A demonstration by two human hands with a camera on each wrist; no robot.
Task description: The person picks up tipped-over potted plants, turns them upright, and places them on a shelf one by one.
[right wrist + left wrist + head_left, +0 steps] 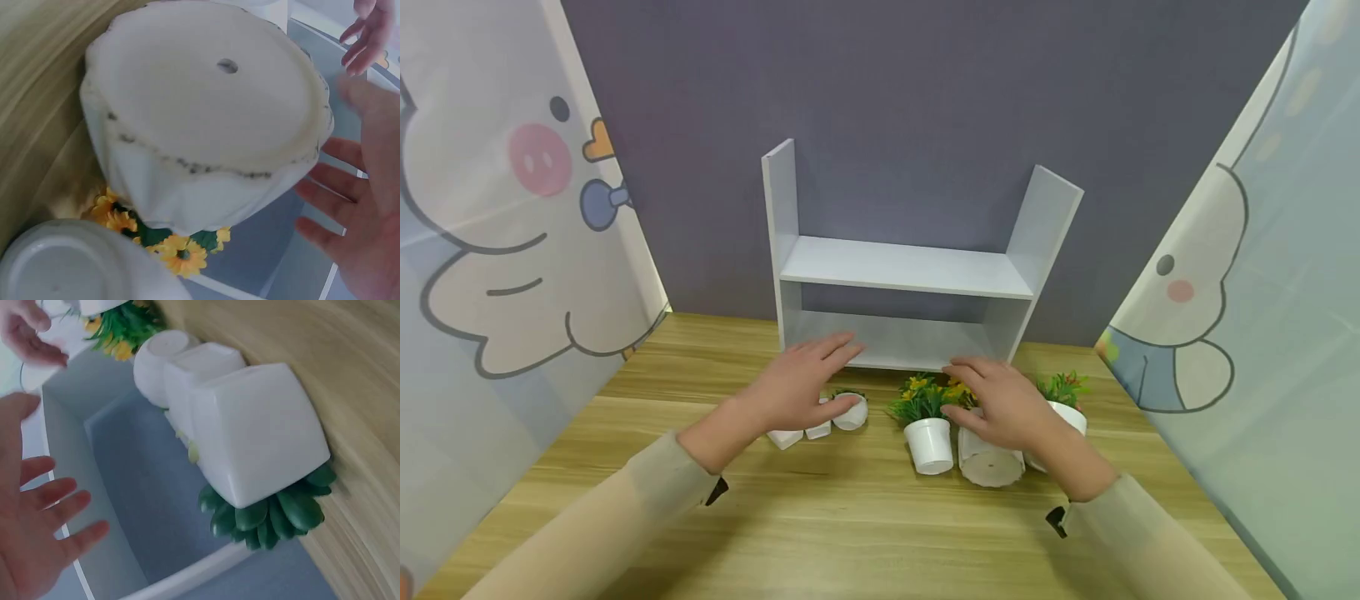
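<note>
My left hand [801, 383] is held over three small white pots on the table, its fingers spread and nothing in them. In the left wrist view, the nearest is a squarish white pot [269, 431] lying on its side, with a dark green succulent [281, 515] sticking out. My right hand [1000, 402], also holding nothing, hovers above the larger potted flowers. Beneath it lies a scalloped white pot [206, 94] with yellow flowers [181, 255], its drain hole toward the right wrist camera. Left of that is a tapered white pot [930, 448] with yellow blooms.
Behind the pots stands a white two-tier shelf [906, 267] with tall side panels, against a grey partition [917, 108]. A round white pot [1070, 417] with red-tipped greenery is at the right. Cartoon-printed curtains [490, 208] flank the wooden table [865, 533].
</note>
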